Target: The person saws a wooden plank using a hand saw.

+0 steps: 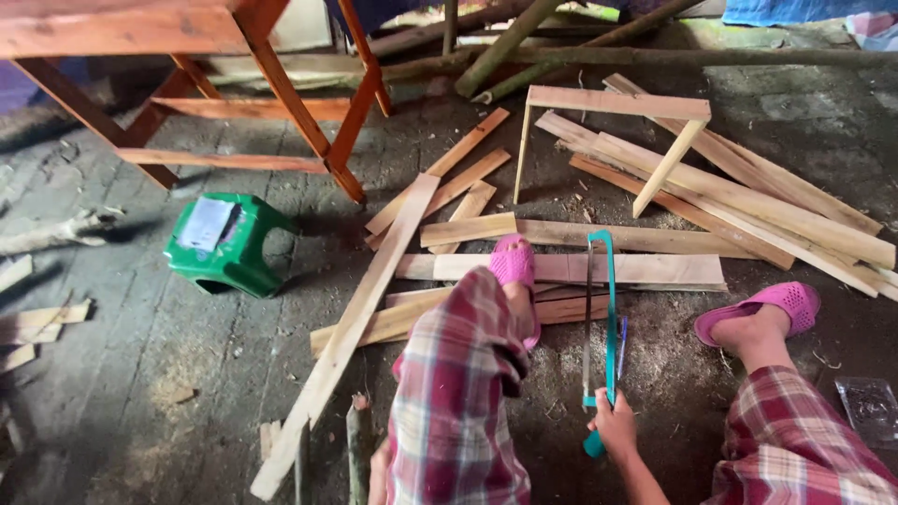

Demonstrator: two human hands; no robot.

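Note:
My right hand (613,425) grips the handle of a teal-framed hand saw (610,309). The saw stands nearly upright in the view, and its blade crosses a pale wooden plank (655,269) lying flat on the floor. My left foot, in a pink slipper (513,264), presses down on that plank beside the blade. The other pink slipper (776,304) rests on the floor to the right. Only a bit of my left hand (378,479) shows at the bottom edge, behind my plaid-trousered knee and next to a rough stick (358,449). Its fingers are hidden.
A green plastic stool (224,245) stands to the left. An orange-brown wooden table frame (281,93) is at the back left. A long plank (351,327) lies diagonally. More planks (748,192) and a small wooden frame (617,101) lie at the right. A clear plastic packet (870,407) lies bottom right.

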